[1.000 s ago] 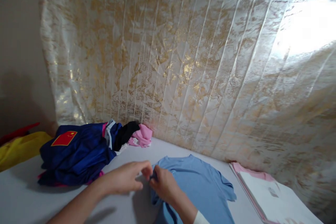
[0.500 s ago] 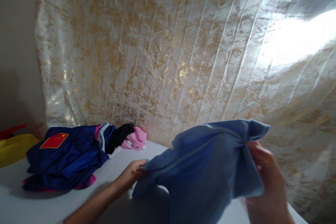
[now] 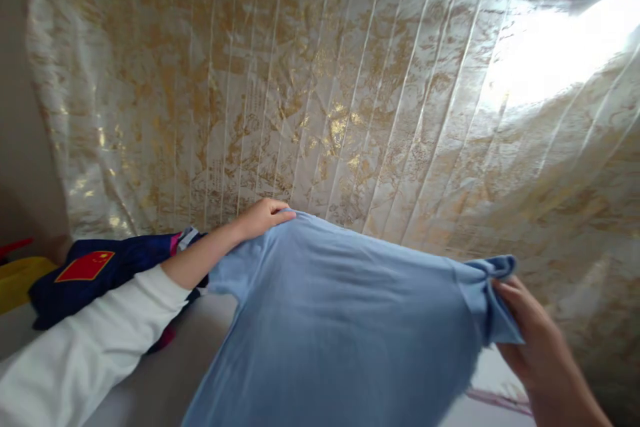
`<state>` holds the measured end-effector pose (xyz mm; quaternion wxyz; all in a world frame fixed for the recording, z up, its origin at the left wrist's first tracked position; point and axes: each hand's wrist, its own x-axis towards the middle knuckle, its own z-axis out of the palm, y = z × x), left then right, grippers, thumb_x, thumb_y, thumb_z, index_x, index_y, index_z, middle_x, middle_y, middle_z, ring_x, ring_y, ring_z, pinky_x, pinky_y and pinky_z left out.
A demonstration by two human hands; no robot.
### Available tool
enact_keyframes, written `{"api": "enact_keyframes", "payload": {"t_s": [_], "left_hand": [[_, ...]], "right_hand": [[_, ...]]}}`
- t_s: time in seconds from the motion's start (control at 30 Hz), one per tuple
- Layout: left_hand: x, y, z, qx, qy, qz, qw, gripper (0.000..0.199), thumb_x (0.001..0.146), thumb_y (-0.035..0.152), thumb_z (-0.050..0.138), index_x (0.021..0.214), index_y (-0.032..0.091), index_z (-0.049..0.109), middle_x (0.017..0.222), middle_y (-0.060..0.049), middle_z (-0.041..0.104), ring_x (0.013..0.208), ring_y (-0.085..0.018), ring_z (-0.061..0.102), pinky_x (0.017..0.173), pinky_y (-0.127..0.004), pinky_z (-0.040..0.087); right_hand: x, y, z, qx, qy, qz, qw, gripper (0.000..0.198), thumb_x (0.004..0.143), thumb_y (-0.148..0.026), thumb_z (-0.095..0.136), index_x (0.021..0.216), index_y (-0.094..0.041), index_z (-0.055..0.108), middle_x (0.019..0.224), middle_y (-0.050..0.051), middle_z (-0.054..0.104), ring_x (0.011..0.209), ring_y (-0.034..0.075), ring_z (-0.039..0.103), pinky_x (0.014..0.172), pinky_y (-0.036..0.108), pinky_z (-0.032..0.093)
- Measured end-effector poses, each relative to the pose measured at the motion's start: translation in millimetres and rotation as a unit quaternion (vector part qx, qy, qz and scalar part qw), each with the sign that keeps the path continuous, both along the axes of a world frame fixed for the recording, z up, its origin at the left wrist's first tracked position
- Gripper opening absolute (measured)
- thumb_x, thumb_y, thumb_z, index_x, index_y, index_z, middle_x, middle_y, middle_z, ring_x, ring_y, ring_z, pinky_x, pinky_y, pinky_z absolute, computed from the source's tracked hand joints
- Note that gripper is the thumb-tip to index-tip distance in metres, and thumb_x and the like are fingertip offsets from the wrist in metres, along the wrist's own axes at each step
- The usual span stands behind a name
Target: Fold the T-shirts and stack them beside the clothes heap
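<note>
A light blue T-shirt [image 3: 350,307] hangs stretched between my two hands, its upper edge nearly straight and sloping down to the right. My left hand [image 3: 265,217] pinches it at the shoulder, with one short sleeve [image 3: 233,270] drooping beneath my forearm. At the other end my right hand [image 3: 523,327] grips the bunched cloth near the second sleeve; its fingers are partly behind the fabric. The lower part of the shirt runs out of the bottom of the view.
On the white surface [image 3: 210,320] at left lies a dark blue garment [image 3: 135,250] with a red flag patch [image 3: 86,266], partly behind my left arm. Yellow cloth [image 3: 23,280] is at the far left. A shiny gold-patterned sheet [image 3: 300,93] covers the wall behind.
My left hand has risen and now holds the shirt's shoulder. The shirt, bunched and folded before, is spread wide. My right hand has shifted slightly right. The view has turned a little.
</note>
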<state>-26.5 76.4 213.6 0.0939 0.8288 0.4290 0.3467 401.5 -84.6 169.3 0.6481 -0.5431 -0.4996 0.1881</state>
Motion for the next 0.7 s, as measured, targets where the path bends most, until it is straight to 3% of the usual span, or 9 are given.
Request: {"api": "enact_keyframes", "payload": {"t_s": [0.1, 0.2, 0.3, 0.4, 0.5, 0.6, 0.7], "left_hand": [[31.4, 20.6, -40.8, 0.001, 0.032, 0.015, 0.999, 0.027, 0.087, 0.034, 0.051, 0.098, 0.015, 0.067, 0.096, -0.007, 0.069, 0.094, -0.025, 0.062, 0.086, -0.035, 0.046], [58.2, -3.2, -102.6, -0.007, 0.066, 0.011, 0.998, 0.041, 0.085, 0.021, 0.053, 0.126, 0.015, 0.056, 0.13, -0.014, 0.056, 0.123, -0.029, 0.048, 0.104, -0.043, 0.034], [70.6, -48.0, -166.2, -0.062, 0.121, -0.054, 0.989, 0.048, 0.086, 0.025, 0.058, 0.133, 0.025, 0.052, 0.144, -0.008, 0.046, 0.131, -0.026, 0.043, 0.108, -0.042, 0.032], [65.7, -76.5, -206.7, -0.123, 0.19, -0.102, 0.969, 0.052, 0.096, 0.041, 0.045, 0.144, 0.024, 0.04, 0.153, -0.009, 0.03, 0.14, -0.028, 0.03, 0.112, -0.045, 0.026], [54.7, -75.2, -217.5, -0.116, 0.203, -0.093, 0.968, 0.058, 0.098, 0.049, 0.038, 0.148, 0.02, 0.033, 0.155, -0.01, 0.024, 0.143, -0.027, 0.022, 0.114, -0.045, 0.021], [48.4, -62.8, -211.1, -0.127, 0.22, -0.097, 0.962, 0.06, 0.097, 0.049, 0.039, 0.149, 0.019, 0.03, 0.155, -0.009, 0.022, 0.143, -0.025, 0.02, 0.114, -0.043, 0.02], [51.0, -58.4, -204.3, -0.144, 0.236, -0.097, 0.956, 0.06, 0.098, 0.049, 0.039, 0.148, 0.018, 0.031, 0.156, -0.01, 0.021, 0.144, -0.024, 0.019, 0.114, -0.041, 0.019]], "right_hand": [[12.0, 41.7, -38.2, -0.117, -0.055, -0.048, 0.991, 0.033, 0.064, -0.051, 0.056, 0.083, -0.025, 0.047, 0.072, 0.002, 0.063, 0.069, 0.024, 0.066, 0.057, 0.035, 0.053], [15.5, 55.6, -88.7, -0.157, -0.104, -0.092, 0.978, 0.041, 0.056, -0.05, 0.06, 0.086, -0.024, 0.048, 0.095, 0.012, 0.066, 0.094, 0.034, 0.065, 0.08, 0.049, 0.052], [-3.1, 48.1, -125.8, -0.169, -0.206, -0.028, 0.963, 0.053, 0.067, -0.051, 0.054, 0.11, -0.021, 0.048, 0.124, 0.016, 0.058, 0.115, 0.031, 0.057, 0.097, 0.048, 0.045], [-25.6, 37.3, -139.6, -0.196, -0.307, 0.055, 0.93, 0.055, 0.078, -0.047, 0.045, 0.125, -0.02, 0.043, 0.132, 0.015, 0.053, 0.124, 0.026, 0.051, 0.1, 0.043, 0.043], [-26.5, 29.2, -142.5, -0.226, -0.386, 0.022, 0.894, 0.042, 0.079, -0.046, 0.041, 0.11, -0.02, 0.055, 0.118, 0.014, 0.061, 0.113, 0.028, 0.058, 0.095, 0.043, 0.045], [-12.9, 18.6, -146.5, -0.305, -0.422, -0.017, 0.854, 0.041, 0.081, -0.055, 0.039, 0.078, -0.021, 0.061, 0.088, 0.011, 0.066, 0.084, 0.028, 0.064, 0.082, 0.042, 0.048], [-10.8, 6.2, -151.0, -0.369, -0.364, 0.015, 0.855, 0.049, 0.077, -0.067, 0.041, 0.065, -0.022, 0.056, 0.067, 0.004, 0.061, 0.066, 0.023, 0.06, 0.066, 0.034, 0.047]]}}
